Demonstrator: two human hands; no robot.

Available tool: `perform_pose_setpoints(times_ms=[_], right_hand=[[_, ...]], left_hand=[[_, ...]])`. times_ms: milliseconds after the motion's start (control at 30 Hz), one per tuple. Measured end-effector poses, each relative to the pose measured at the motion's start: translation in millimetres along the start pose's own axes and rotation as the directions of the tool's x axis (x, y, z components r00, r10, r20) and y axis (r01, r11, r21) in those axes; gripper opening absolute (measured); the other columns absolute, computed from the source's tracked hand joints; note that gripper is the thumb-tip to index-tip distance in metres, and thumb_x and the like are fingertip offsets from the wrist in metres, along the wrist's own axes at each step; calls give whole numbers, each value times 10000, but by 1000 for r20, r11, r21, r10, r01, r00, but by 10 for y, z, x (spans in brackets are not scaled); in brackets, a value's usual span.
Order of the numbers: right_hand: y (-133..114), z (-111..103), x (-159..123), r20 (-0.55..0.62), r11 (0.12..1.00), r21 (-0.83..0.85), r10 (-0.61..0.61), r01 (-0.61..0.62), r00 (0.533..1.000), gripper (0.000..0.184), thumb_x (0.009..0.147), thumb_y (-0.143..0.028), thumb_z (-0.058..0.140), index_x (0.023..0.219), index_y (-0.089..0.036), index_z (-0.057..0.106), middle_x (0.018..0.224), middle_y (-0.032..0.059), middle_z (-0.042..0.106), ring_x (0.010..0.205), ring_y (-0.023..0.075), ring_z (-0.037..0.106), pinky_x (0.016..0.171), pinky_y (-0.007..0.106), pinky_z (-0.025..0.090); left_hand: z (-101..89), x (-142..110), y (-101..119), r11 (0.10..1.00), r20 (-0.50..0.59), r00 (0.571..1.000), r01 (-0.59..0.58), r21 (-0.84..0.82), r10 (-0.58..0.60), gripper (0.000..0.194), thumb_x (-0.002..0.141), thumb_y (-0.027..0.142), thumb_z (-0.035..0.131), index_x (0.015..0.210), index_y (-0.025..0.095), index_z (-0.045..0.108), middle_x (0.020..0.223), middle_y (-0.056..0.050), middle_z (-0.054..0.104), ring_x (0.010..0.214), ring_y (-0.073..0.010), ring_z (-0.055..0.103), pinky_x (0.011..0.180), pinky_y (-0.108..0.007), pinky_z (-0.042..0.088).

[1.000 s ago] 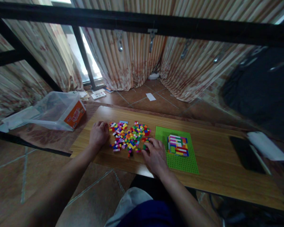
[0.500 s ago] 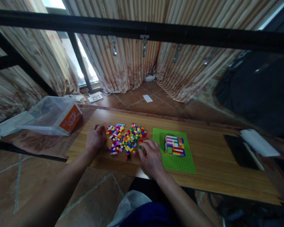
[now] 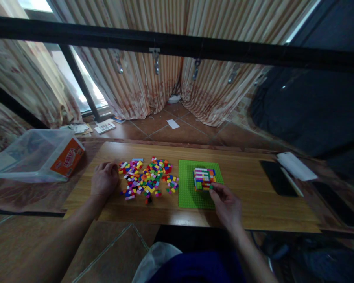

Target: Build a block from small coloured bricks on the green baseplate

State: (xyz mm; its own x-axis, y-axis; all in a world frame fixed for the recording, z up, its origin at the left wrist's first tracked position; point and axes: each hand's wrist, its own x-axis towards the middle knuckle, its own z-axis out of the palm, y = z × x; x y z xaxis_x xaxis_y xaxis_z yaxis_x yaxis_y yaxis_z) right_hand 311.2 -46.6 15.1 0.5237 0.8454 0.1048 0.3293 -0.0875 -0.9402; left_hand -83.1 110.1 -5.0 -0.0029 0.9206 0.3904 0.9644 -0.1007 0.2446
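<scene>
My right hand [image 3: 226, 202] pinches a small green toy brick [image 3: 211, 187] between thumb and fingertips. It is at the near right corner of a multicoloured block of toy bricks [image 3: 205, 179], which sits on a green studded baseplate [image 3: 186, 194]. Whether the pinched brick touches the block, I cannot tell. To the left, loose toy bricks [image 3: 149, 177] of many colours are spread over the wooden table [image 3: 168, 214]. My left hand [image 3: 104, 179] rests on the table at the left edge of this pile, fingers curled in. What is under those fingers is hidden.
A clear plastic box [image 3: 38, 153] with an orange label stands beyond the table's left end. At the right end lie a dark flat panel [image 3: 275, 177] and a white object [image 3: 296, 166]. A black rail [image 3: 177, 47] crosses in front of the curtains.
My right hand has moved right, from the edge of the loose bricks to the block on the baseplate, with a green brick in its fingertips. My left hand stays beside the pile. The view has shifted right.
</scene>
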Motion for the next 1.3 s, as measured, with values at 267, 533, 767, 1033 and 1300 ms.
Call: perform_pose_setpoints(times_ms=[267,533,767,1033,1300], right_hand=[[-11,-141,228,21,971,-204,-123,125,992,348,841,-455,584,1015,-184,715,948,103,754,791,222,692,754,377,557],[71,-103,293,60,913,-298,-274,279,960,287,882,-418,571,995,-221,747,1010,92,710,993,246,631,906,428,489],[236,0,292,-52,979,-133,-161,153,986,269,832,-432,650,968,-238,775,1047,84,661,1007,226,609,946,441,468],[258,40,302,-84,998,-16,-61,60,995,264,772,-441,705,920,-239,790,1093,90,710,1040,239,633,988,462,458],[255,20,335,-56,997,2,-80,80,995,278,778,-437,693,940,-225,774,1068,92,729,1016,242,651,974,462,475]], left_hand=[[-24,14,-14,1000,8,1000,-14,-13,14,309,881,315,405,916,206,692,1013,-133,671,982,-297,599,890,-440,496],[-41,15,23,1000,23,1000,8,-6,-8,318,886,311,403,938,175,686,1065,-156,671,1026,-311,603,908,-458,495],[-33,15,4,1000,21,1000,-10,-1,10,304,891,313,403,920,190,679,1051,-144,671,1015,-310,606,909,-463,496],[-46,19,24,1000,53,999,8,14,-9,332,899,314,388,941,168,684,1063,-151,670,1022,-305,608,900,-437,488],[-21,22,2,999,48,999,5,42,-7,376,905,329,374,980,155,699,1076,-164,676,1036,-315,606,892,-440,497]])
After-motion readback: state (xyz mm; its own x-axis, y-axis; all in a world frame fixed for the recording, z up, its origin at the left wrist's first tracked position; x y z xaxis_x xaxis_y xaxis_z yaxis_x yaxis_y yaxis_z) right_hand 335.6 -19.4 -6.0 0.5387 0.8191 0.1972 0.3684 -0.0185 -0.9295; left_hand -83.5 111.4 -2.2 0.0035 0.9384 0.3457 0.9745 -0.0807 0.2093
